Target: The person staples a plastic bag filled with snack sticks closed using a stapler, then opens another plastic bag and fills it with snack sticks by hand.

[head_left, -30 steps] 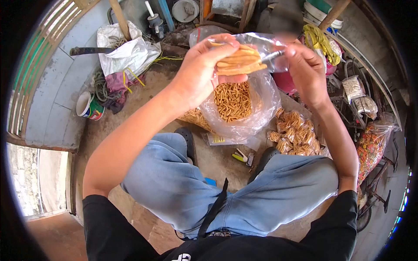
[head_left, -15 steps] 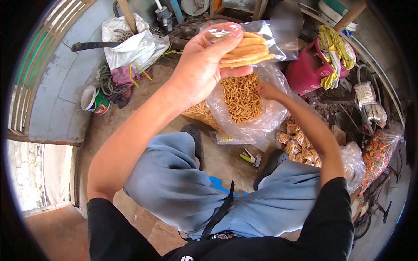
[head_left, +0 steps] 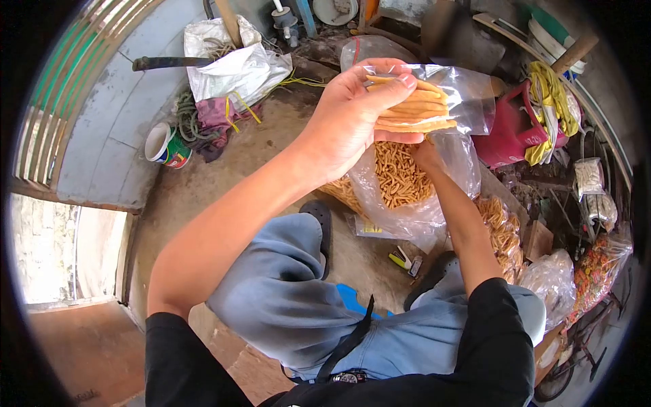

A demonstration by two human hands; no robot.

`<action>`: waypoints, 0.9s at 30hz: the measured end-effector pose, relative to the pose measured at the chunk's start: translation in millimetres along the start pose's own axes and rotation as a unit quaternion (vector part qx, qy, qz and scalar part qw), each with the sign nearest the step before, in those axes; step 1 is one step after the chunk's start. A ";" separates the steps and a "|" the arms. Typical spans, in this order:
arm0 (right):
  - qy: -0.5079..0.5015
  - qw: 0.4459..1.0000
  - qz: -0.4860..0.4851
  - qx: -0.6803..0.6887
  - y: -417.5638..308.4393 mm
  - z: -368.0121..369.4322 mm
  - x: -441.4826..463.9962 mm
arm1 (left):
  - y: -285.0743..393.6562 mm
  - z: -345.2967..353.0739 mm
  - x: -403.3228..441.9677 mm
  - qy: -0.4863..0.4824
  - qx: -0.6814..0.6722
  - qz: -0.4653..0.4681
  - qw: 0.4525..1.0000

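Observation:
My left hand [head_left: 366, 102] is raised over the large bag, thumb on top, closed on a small clear plastic bag of stick snacks [head_left: 417, 108]. The yellow-brown sticks lie side by side inside it, and its loose plastic end points right. Below is a large clear plastic bag [head_left: 441, 217], its mouth spread wide around a heap of short brown snack sticks [head_left: 400, 180]. My right hand [head_left: 427, 156] reaches to the far right edge of this heap. Its fingers are mostly hidden behind the small bag and my left hand.
Filled snack packets [head_left: 500, 234] lie by my right leg. A green stapler [head_left: 400, 258] is on the floor between my feet. At right stand a magenta gas cylinder [head_left: 508, 132] and a bag of colourful snacks [head_left: 597, 271]. A white sack [head_left: 237, 74] and paint bucket [head_left: 166, 146] are at left.
The view has shifted, so most things appear farther right and lower. My right hand has moved slightly left over the heap, behind the small bag. My left hand still holds that bag.

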State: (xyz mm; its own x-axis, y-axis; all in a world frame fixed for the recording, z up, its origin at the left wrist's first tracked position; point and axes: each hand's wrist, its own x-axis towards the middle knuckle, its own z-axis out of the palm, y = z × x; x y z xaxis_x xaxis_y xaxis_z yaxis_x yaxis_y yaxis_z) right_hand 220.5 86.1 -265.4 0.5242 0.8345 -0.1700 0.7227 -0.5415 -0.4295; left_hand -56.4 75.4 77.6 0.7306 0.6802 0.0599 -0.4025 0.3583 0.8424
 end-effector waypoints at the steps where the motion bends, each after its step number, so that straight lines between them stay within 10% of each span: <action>1: -0.014 0.999 -0.019 0.029 4.9 -3.1 -1.8 | 0.2 1.1 -0.4 0.003 0.000 -0.005 1.000; 11: 0.179 0.963 -0.181 0.087 6.5 17.1 0.5 | -5.5 1.0 -1.5 -0.004 0.012 -0.020 1.000; 22: -0.029 0.956 -0.263 -0.129 34.9 7.6 34.2 | -4.6 3.5 1.6 -0.001 0.011 -0.007 1.000; 27: -0.158 0.968 -0.169 0.101 15.5 -39.8 3.6 | -0.9 4.9 -0.3 -0.010 0.006 -0.002 1.000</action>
State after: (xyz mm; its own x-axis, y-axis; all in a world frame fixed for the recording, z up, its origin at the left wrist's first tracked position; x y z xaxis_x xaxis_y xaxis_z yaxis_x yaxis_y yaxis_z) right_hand 251.5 76.6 -237.3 0.0864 0.9673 -0.2386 0.7088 -0.2280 -0.6676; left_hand -53.6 71.7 79.5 0.7433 0.6656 0.0674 -0.3930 0.3529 0.8491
